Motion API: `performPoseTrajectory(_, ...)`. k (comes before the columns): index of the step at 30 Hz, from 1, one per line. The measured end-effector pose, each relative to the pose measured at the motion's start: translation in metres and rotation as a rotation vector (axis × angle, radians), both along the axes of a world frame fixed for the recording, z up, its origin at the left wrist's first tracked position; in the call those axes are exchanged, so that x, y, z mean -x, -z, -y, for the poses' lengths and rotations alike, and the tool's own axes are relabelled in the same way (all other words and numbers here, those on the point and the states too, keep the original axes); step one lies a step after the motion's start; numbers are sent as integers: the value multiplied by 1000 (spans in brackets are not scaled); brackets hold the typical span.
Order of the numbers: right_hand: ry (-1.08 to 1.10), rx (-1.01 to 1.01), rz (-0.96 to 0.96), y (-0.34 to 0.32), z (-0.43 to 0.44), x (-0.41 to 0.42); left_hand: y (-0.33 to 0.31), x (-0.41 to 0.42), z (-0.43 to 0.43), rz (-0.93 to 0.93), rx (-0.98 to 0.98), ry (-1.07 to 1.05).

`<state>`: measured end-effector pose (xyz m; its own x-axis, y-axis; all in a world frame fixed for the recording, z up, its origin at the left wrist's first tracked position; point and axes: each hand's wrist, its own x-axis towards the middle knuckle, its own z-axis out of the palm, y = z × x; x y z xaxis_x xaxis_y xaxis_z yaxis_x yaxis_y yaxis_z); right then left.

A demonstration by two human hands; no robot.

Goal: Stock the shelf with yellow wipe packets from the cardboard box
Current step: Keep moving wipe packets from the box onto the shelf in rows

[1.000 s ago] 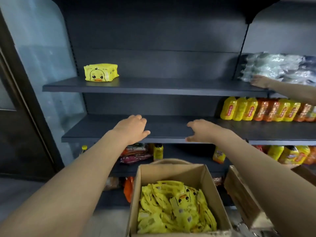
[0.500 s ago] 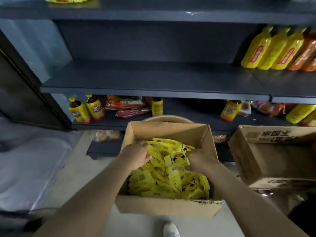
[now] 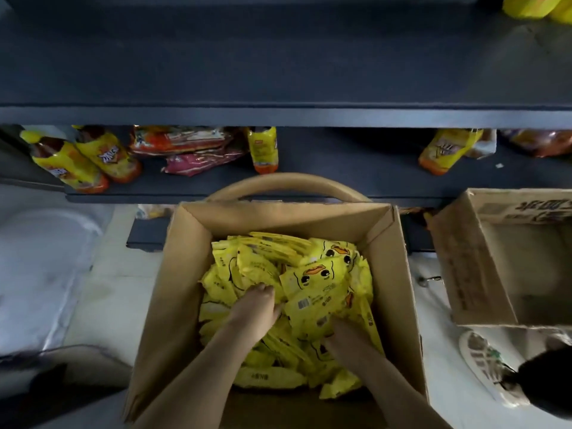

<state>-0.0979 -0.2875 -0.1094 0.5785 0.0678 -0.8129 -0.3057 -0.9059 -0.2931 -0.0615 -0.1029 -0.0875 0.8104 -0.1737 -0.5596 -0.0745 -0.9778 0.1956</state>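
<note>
Our left hand [image 3: 253,308] and right hand [image 3: 346,339] are both down in the cardboard box [image 3: 185,274] at six o'clock, among the yellow wipe packets [image 3: 318,274]. These are printed with a duck face and barcodes, and their small text is too blurred to read. The left fingers bend into the pile and the right fingers are buried, so we cannot tell what either holds. The shelf [image 3: 278,116] runs across twelve o'clock. A second carton [image 3: 464,274] at three o'clock bears large upside-down characters.
</note>
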Motion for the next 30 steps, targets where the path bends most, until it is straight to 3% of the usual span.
performPoseTrajectory(4,219,42,-40,20,-3,-4,23,-23,18,-9,130,-94)
performPoseTrajectory(9,730,-55,4,42,-15,-3,38,-29,21,-88,272,-296)
performPoseTrajectory(15,1135,-56,19,50,-43,-28,39,-12,5,-119,357,-349)
performPoseTrajectory(20,1028,78,-48,67,-50,-42,41,-10,-2,-136,411,-423)
performPoseTrajectory(27,1143,89,7,68,-35,-27,45,-7,-6,-109,492,-481)
performPoseTrajectory(30,1290,-36,31,60,-30,-13,44,-2,-10,-128,566,-569)
